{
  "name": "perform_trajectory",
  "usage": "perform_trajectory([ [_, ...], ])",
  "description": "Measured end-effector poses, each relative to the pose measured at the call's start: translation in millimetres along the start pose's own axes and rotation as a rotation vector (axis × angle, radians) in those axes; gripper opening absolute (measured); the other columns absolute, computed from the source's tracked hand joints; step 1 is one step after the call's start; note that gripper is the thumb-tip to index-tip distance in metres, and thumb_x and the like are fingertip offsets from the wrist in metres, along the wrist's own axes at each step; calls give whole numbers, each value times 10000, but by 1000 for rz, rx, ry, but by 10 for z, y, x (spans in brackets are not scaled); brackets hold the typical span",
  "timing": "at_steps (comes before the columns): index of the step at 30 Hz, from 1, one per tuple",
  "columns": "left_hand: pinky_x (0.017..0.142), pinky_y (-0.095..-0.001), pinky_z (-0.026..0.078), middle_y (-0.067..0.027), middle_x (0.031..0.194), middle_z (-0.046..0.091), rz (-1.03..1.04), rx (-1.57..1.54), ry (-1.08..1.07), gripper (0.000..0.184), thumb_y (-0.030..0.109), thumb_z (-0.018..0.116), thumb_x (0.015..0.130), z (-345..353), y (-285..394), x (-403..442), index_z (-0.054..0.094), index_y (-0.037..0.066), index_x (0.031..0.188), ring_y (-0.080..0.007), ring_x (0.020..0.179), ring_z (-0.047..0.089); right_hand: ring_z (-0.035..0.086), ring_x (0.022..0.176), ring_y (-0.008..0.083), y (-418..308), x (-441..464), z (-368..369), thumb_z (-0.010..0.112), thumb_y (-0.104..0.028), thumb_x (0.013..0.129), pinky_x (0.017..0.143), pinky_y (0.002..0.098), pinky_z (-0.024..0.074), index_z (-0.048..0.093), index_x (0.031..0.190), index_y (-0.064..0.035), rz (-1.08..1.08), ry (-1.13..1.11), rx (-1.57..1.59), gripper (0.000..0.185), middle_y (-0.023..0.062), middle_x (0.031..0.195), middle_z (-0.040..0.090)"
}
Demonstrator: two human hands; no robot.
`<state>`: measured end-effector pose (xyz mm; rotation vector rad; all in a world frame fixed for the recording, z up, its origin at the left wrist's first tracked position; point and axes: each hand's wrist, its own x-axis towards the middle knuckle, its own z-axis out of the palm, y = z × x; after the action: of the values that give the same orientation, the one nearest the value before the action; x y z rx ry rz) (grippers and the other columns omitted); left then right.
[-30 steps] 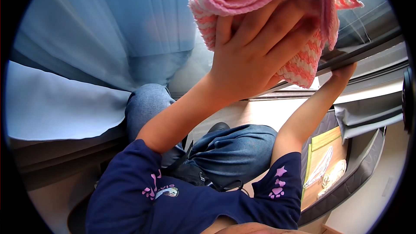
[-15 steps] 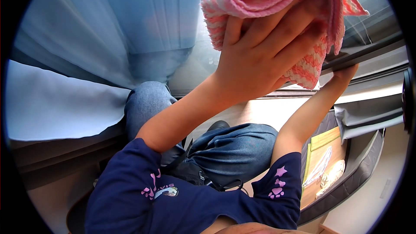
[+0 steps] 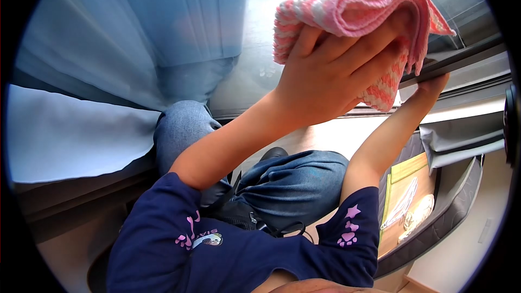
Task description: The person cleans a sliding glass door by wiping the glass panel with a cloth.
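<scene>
My left hand (image 3: 331, 78) is raised, its fingers bent into a folded pink-and-white cloth (image 3: 320, 8) with a pink hem. The cloth loops over the fingertips and hangs down on their right side, in front of a window pane (image 3: 260, 65). Whether it touches the glass I cannot tell. At the right, my right hand (image 3: 434, 83) is up against the dark window frame (image 3: 461, 61); its fingers are hidden by the frame.
Pale blue curtains (image 3: 201, 16) hang at the left, above a white cloth panel (image 3: 81, 135). My jeans-clad knees (image 3: 293, 184) are below my arms. An open grey quilted bin (image 3: 445, 228) at the lower right holds a wooden board (image 3: 407, 176) and white items.
My left hand and the pink-and-white cloth have shifted slightly right and down in view, uncovering more of the pane at the top. My right hand stays at the frame.
</scene>
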<state>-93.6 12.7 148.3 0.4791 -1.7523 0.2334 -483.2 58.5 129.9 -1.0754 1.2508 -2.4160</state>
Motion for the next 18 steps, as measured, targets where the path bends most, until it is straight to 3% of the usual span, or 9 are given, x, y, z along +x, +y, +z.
perform_trajectory([
  [2, 989, -430, 252, 50, 1336, 502, -7, -48, -69, 393, 251, 580, 761, -21, 43, -41, 618, 212, 1150, -147, 1222, 420, 566, 524, 272, 2, -19, -2, 327, -480, 959, 473, 376, 482, 552, 797, -52, 11, 2, 8, 510, 130, 616, 581],
  [5, 982, -483, 240, 5, 1380, 465, 56, -189, -176, 407, 339, 624, 732, 144, 70, -179, 633, 237, 1126, -209, 1223, 441, 568, 526, 275, 30, 11, 22, 322, -486, 958, 474, 379, 483, 552, 794, -52, 26, 3, 22, 518, 131, 613, 580],
  [6, 942, -420, 304, 18, 1359, 480, 84, -60, -176, 423, 286, 621, 736, 127, 116, -182, 616, 234, 1156, -190, 1149, 477, 568, 526, 276, 17, 16, 12, 320, -488, 957, 475, 381, 484, 552, 792, -52, 31, 2, 27, 520, 132, 611, 579],
  [9, 1055, -402, 264, -17, 1310, 502, 98, -273, -329, 464, 241, 574, 769, 316, 194, -384, 570, 102, 1211, -204, 1240, 415, 570, 528, 279, 63, 79, 27, 315, -494, 956, 476, 384, 485, 552, 789, -52, 46, 1, 43, 528, 133, 608, 578],
  [13, 1117, -386, 196, -76, 1343, 461, 246, -246, -683, 514, 237, 583, 762, 477, 261, -647, 533, 41, 1235, -244, 1323, 338, 572, 530, 282, 22, 48, 19, 308, -502, 954, 478, 389, 486, 552, 784, -52, 67, -3, 63, 539, 135, 603, 576],
  [15, 1029, -373, 307, -45, 1108, 542, 245, -252, -589, 349, 184, 557, 743, 482, 293, -720, 571, 52, 1067, -209, 1154, 476, 573, 531, 284, 35, -11, 26, 304, -506, 953, 479, 391, 487, 552, 781, -52, 78, -4, 73, 544, 136, 600, 575],
  [18, 1023, -376, 309, -32, 1154, 536, 226, -153, -503, 369, 181, 546, 749, 495, 319, -678, 569, 59, 1096, -199, 1157, 468, 575, 533, 287, 23, -16, 42, 299, -512, 952, 480, 395, 488, 552, 777, -53, 95, 0, 88, 553, 137, 597, 574],
])
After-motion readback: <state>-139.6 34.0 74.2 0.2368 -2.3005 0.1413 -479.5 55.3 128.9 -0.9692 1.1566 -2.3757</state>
